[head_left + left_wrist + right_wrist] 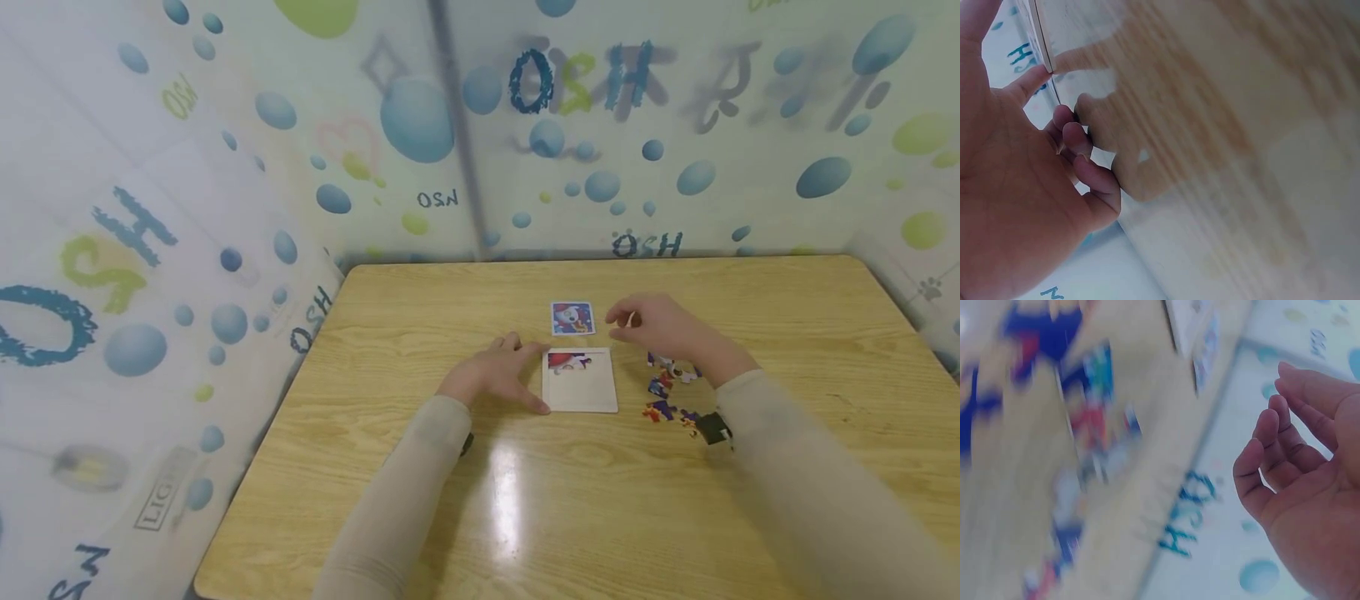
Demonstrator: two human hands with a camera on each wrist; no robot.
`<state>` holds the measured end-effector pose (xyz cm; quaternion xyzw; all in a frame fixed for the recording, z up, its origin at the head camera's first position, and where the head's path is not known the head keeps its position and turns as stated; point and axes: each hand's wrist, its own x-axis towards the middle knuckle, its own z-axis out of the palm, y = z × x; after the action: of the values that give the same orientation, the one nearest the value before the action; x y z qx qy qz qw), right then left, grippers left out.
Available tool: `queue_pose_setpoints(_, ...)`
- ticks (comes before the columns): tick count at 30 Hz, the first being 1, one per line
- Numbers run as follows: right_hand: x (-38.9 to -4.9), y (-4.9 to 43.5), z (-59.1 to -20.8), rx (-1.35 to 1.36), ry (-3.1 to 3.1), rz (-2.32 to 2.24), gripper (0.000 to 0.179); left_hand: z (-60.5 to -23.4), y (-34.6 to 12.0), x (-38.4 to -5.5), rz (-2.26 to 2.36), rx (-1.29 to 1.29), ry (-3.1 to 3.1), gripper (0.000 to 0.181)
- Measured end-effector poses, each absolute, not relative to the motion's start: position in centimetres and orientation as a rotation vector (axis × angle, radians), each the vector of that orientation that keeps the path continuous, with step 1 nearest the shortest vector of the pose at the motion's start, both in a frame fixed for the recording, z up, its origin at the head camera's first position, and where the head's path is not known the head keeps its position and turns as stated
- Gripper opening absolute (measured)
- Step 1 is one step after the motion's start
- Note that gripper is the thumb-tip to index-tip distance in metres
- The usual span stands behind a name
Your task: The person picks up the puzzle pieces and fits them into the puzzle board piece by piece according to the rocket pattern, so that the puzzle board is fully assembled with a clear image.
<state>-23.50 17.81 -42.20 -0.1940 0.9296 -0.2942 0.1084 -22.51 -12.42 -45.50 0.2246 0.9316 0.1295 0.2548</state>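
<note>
A white square puzzle tray [581,392] lies on the table with a few joined jigsaw pieces [570,361] in its upper left corner. My left hand [498,371] spreads thumb and index finger to the tray's left corners; its other fingers rest on the tabletop in the left wrist view. My right hand [656,323] hovers right of the small picture card [572,318], fingers loosely bent. In the right wrist view its fingertips [1282,370] come close together, and no piece shows between them. Loose jigsaw pieces [662,385] lie below this hand, partly hidden by the forearm.
The wooden table [420,317] reaches back to a wall [480,167] printed with bubbles and letters. A dark object [712,428] shows by the right sleeve, beside the scattered pieces. The picture card lies just behind the tray.
</note>
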Motion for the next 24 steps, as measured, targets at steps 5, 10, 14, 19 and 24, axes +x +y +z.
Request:
queue_pose_setpoints(5,-22.7,21.6,-40.4,-0.549,2.795,-0.819,0.031,-45.5,-12.5,-22.5,0.355,0.606,2.528,0.112)
queue_pose_setpoints(10,-21.9,25.1,-40.8,-0.503,2.815,-0.79,0.033,-45.5,-12.6,-22.5,0.351,0.607,2.527,0.112)
queue_pose_setpoints(14,-21.3,27.2,-42.1,-0.459,2.799,-0.779,0.034,-45.5,-12.6,-22.5,0.344,0.601,2.529,0.112)
queue_pose_setpoints(19,-20.3,29.3,-43.8,-0.389,2.782,-0.759,0.035,-45.5,-12.6,-22.4,0.37,0.595,2.524,0.112)
queue_pose_setpoints(24,-19.3,31.3,-45.3,-0.303,2.791,-0.755,0.039,-45.7,-12.6,-22.5,0.359,0.604,2.529,0.112)
